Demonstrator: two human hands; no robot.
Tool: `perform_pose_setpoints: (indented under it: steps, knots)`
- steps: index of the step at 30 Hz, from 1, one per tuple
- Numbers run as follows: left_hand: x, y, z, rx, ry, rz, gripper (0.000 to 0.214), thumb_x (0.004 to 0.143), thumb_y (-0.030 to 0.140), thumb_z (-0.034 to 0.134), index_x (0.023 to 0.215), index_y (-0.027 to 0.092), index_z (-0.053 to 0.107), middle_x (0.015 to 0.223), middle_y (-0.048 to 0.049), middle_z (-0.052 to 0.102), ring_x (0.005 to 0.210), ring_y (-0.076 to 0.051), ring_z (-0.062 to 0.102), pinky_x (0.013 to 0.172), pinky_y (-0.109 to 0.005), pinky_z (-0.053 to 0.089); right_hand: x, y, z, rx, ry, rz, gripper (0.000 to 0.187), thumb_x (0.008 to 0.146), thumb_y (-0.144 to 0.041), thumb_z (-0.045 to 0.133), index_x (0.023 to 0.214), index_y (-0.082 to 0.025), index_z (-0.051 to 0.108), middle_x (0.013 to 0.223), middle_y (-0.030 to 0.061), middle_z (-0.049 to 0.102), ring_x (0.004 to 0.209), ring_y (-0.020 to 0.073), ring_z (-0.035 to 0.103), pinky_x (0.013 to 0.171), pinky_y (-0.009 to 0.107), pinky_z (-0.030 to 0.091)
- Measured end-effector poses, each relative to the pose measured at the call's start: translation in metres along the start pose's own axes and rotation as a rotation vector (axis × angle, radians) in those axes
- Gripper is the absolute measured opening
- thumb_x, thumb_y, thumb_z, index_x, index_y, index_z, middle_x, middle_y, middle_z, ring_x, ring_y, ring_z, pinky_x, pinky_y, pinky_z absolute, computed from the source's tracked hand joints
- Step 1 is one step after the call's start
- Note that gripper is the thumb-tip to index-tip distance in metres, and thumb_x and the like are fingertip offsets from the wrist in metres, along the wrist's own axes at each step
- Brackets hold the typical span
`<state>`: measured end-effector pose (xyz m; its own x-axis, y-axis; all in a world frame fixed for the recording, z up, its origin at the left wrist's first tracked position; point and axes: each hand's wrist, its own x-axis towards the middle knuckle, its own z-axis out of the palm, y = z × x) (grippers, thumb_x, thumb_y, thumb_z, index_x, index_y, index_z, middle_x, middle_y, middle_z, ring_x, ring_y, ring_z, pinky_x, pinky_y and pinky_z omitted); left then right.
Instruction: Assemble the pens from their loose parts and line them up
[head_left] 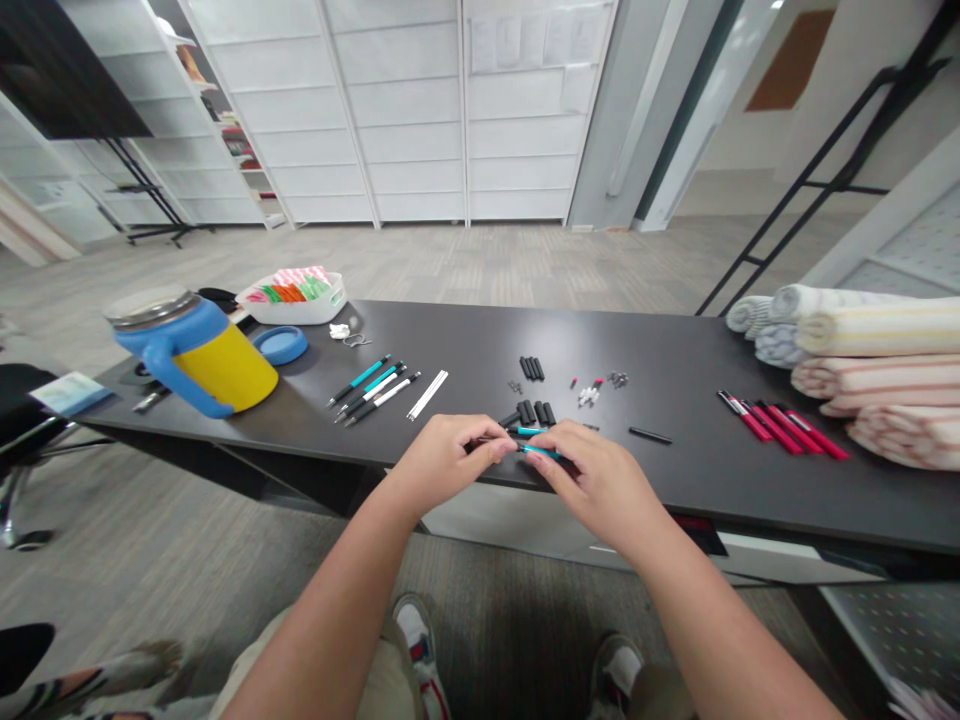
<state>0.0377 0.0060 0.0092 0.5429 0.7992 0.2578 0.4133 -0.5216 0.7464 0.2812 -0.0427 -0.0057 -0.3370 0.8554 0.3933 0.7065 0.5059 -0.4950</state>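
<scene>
Turquoise pen barrel (541, 452), blue-and-yellow mug (232, 370), red pens (780, 434), dark tabletop (450, 340)

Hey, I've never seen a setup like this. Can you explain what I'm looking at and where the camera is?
There's no machine here, just a person's two bare hands. The single picture comes from a camera on that person's head, looking forward and down, so the arms reach in from below.

The right hand pinches a slim teal piece, like part of a pen. The left hand's fingertips meet its end; exactly what they grip is too small to tell.

On the dark table, from left to right, are a blue-and-yellow mug, teal and white pens, thin white sticks, short black tubes, red pens and rolled cloths.
</scene>
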Motion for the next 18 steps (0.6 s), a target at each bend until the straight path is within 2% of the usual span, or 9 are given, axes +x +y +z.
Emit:
perform_pose_setpoints:
  steps: [3,5,7,12,14,16,18]
  knots:
    - [-0.0008,0.0014,0.0,-0.019,0.0,0.004,0.025,0.093,0.037,0.079,0.114,0.024,0.078,0.101,-0.0023,0.081,0.086,-0.017,0.073,0.072,-0.024,0.05,0.0005,-0.0013,-0.0008,0.018,0.003,0.012,0.022,0.109,-0.036,0.055,0.109,-0.023,0.072,0.107,0.0084,0.075,0.098,0.0227,0.072,0.085,0.034,0.055]
    - [-0.0007,0.0018,0.0001,-0.002,-0.019,0.016,0.016,0.098,0.034,0.072,0.107,0.024,0.079,0.096,-0.0019,0.081,0.085,-0.017,0.072,0.074,-0.025,0.05,0.0008,-0.0015,-0.0011,0.027,-0.003,0.012,0.021,0.109,-0.035,0.055,0.11,-0.023,0.072,0.109,0.008,0.075,0.1,0.0227,0.072,0.087,0.034,0.054]
    - [-0.0002,0.0016,0.0005,0.018,-0.013,0.021,0.017,0.102,0.034,0.066,0.102,0.023,0.079,0.091,-0.0023,0.08,0.084,-0.017,0.072,0.079,-0.026,0.051,0.0008,-0.001,-0.0012,0.033,-0.009,0.01,0.02,0.109,-0.035,0.056,0.112,-0.023,0.072,0.109,0.0077,0.075,0.101,0.0225,0.071,0.088,0.034,0.053]
    - [0.0011,-0.0004,0.0011,0.02,0.015,0.058,0.021,0.095,0.035,0.076,0.113,0.024,0.077,0.105,-0.0032,0.08,0.092,-0.018,0.071,0.081,-0.027,0.051,0.0002,0.0009,-0.0005,0.027,-0.001,0.002,0.018,0.108,-0.033,0.057,0.111,-0.023,0.072,0.109,0.0069,0.075,0.101,0.0215,0.071,0.087,0.032,0.053]
    - [0.0017,-0.0007,0.0009,0.071,0.007,0.062,0.016,0.101,0.034,0.068,0.098,0.023,0.078,0.094,-0.0026,0.079,0.088,-0.018,0.069,0.08,-0.028,0.049,0.0001,0.0011,-0.0002,0.023,0.007,-0.006,0.017,0.108,-0.033,0.058,0.11,-0.023,0.072,0.109,0.0067,0.075,0.101,0.0213,0.072,0.087,0.032,0.053]
    - [0.0024,-0.0001,0.0005,0.112,0.007,0.046,0.032,0.106,0.036,0.059,0.082,0.02,0.074,0.083,-0.0022,0.076,0.083,-0.017,0.067,0.079,-0.029,0.046,0.0,0.001,-0.0001,0.02,0.014,-0.008,0.017,0.108,-0.033,0.058,0.11,-0.023,0.072,0.109,0.0064,0.075,0.1,0.0211,0.072,0.086,0.031,0.053]
    - [0.003,0.001,-0.0002,0.115,0.008,0.022,0.039,0.107,0.038,0.055,0.077,0.019,0.07,0.077,-0.0012,0.073,0.078,-0.016,0.066,0.077,-0.028,0.045,0.0001,0.0006,-0.0003,0.018,0.018,-0.009,0.017,0.108,-0.033,0.058,0.109,-0.024,0.071,0.108,0.0061,0.075,0.099,0.0212,0.072,0.086,0.031,0.052]
